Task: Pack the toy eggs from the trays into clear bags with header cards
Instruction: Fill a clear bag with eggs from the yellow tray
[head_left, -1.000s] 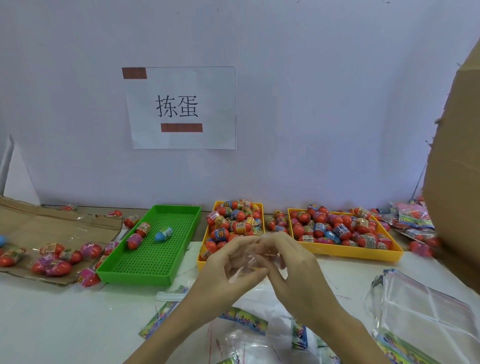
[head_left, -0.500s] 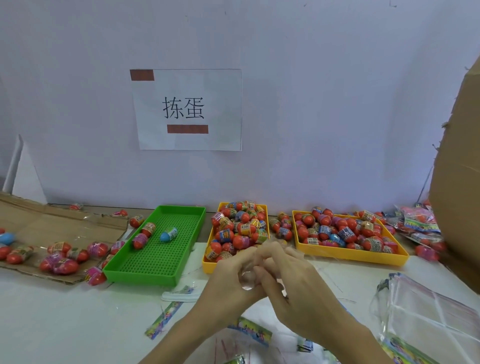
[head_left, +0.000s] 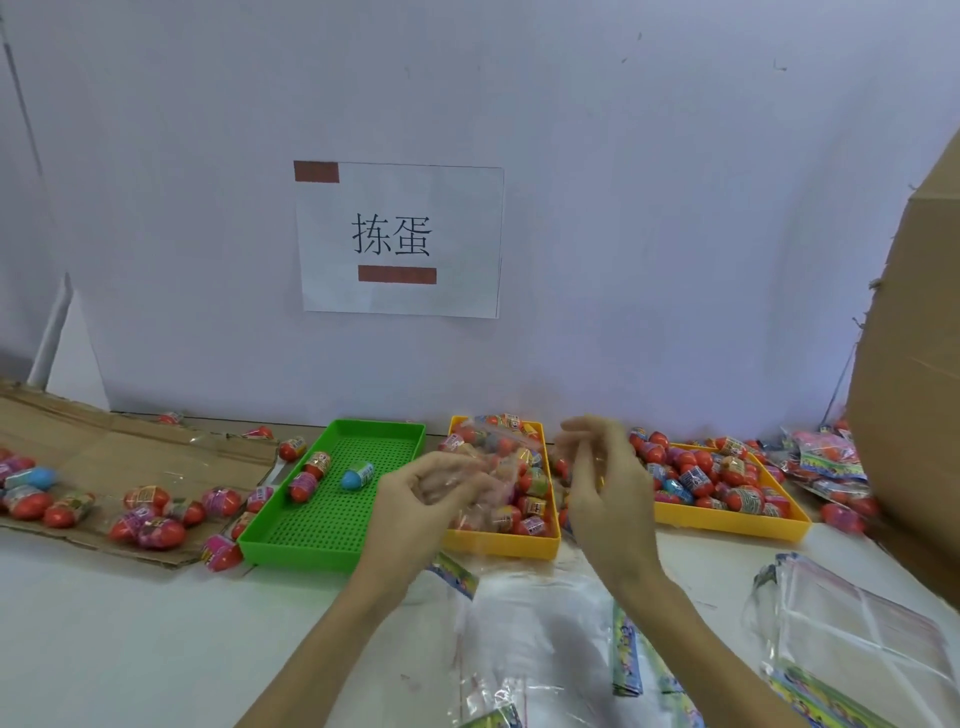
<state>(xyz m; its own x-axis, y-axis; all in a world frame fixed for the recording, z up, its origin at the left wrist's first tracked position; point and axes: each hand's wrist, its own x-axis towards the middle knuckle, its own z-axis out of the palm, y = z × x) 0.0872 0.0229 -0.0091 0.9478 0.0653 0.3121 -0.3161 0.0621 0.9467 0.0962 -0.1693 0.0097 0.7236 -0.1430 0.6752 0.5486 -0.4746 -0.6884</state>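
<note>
Above the middle yellow tray (head_left: 501, 545), the left hand (head_left: 415, 501) is pinching a clear bag (head_left: 488, 467); the right hand (head_left: 605, 480) is hovering loose and empty. Eggs (head_left: 535, 506) are waiting below; thin film could slip shut.

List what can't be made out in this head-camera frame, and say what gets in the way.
- Clear bag between the hands: motion blur and its transparency hide its outline and whether anything is inside.
- Right hand: blurred fingers, so its grip cannot be told.
- Near yellow tray: the left hand and bag cover part of its eggs.
- Cardboard box: cut off by the right edge.
- Egg labels: too small to read.
</note>
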